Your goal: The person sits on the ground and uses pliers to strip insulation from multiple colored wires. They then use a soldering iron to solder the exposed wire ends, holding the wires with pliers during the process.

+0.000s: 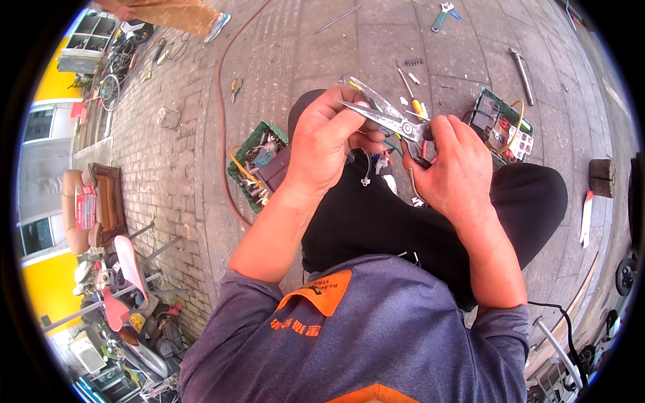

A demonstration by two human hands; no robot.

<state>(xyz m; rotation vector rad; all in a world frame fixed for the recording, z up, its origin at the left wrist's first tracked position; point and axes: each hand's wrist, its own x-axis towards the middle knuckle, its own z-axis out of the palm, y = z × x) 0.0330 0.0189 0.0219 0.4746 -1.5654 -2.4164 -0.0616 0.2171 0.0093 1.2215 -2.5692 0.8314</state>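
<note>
My right hand point(453, 161) is closed round the handles of a pair of metal scissors point(404, 127). Their worn blades stand slightly apart and reach left across the fingers of my left hand point(326, 138). That hand is closed in a pinch beside the blades; what lies between its fingertips is too small and covered to make out. Just below it hangs a thin grey wire point(366, 168) with a small pale connector at its end. Both hands are raised over my lap, where black trousers point(403, 232) show.
Green tool boxes full of parts stand on the left point(232, 176) and right point(485, 101). On the paving lie a yellow-handled screwdriver point(418, 107), an adjustable wrench point(441, 18), a metal bar point(523, 77) and pliers point(235, 89). A red hose point(222, 121) runs past; a person's leg point(181, 15) shows far left.
</note>
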